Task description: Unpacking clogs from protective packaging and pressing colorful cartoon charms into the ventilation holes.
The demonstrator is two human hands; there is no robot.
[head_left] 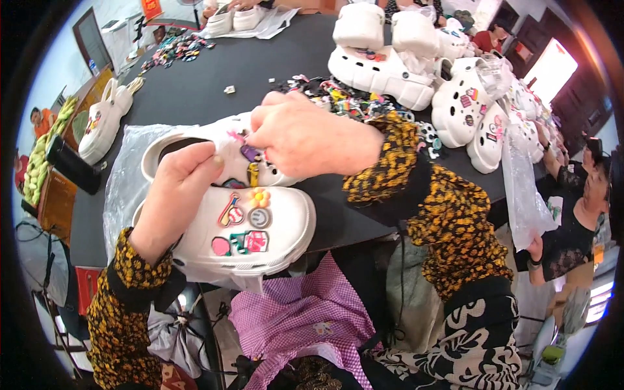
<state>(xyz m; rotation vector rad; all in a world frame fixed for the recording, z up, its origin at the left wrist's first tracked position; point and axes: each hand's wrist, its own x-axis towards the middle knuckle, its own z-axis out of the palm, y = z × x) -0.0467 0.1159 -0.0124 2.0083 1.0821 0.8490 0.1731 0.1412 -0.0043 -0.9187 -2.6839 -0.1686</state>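
Note:
Two white clogs lie side by side before me on a clear plastic bag point(123, 175). On the nearer clog point(286, 221) sit several shoe charms, among them a yellow flower point(259, 197) and a grey smiley point(259, 218). My left hand point(181, 195) is closed at the opening of the farther clog point(214, 135), its thumb on the upper; its other fingers are mostly hidden. Over that clog's toe, my right hand point(309, 138) is closed, fingertips at a pink shoe charm point(235, 137). Purple point(249, 153) and yellow point(253, 174) charms sit beside it.
Loose charms point(344, 97) lie in a heap beyond my right hand, another pile point(175, 51) at the far left. White clogs point(383, 71) are stacked at the back right. One clog point(104, 127) and a black box-like object point(71, 162) stand left. Other people work around the black table.

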